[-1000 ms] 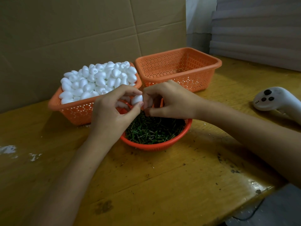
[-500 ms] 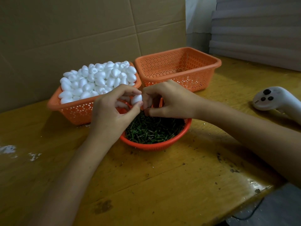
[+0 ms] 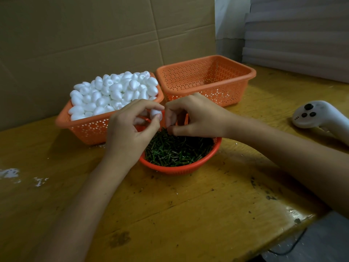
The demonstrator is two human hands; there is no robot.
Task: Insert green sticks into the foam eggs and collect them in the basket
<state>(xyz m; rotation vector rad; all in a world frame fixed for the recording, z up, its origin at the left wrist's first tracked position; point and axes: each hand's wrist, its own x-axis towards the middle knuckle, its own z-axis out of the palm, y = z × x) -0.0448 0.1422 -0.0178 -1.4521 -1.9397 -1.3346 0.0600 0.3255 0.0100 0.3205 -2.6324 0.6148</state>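
The left hand (image 3: 130, 133) holds one white foam egg (image 3: 155, 112) in a pinching grip, thumb below and forefinger curled over the top. The egg sits in the air above the far rim of the red bowl (image 3: 179, 170). The right hand (image 3: 196, 116) faces it from the other side, with its curled fingertips (image 3: 170, 118) just beside the egg. Whether that grip is closed on a stick I cannot tell, since the fingers hide anything between them.

Below both hands the bowl holds a heap of green sticks (image 3: 177, 150). Behind it on the table (image 3: 188, 214) stand two orange baskets that almost touch. The left basket (image 3: 88, 129) is piled above its rim with more eggs (image 3: 113, 91), and the right basket (image 3: 226, 91) shows its bare perforated walls.

Well to the right lies a white controller (image 3: 311, 114) with dark buttons. A few white crumbs (image 3: 9, 173) lie near the table's left edge, and a cardboard sheet (image 3: 94, 35) stands behind the baskets.
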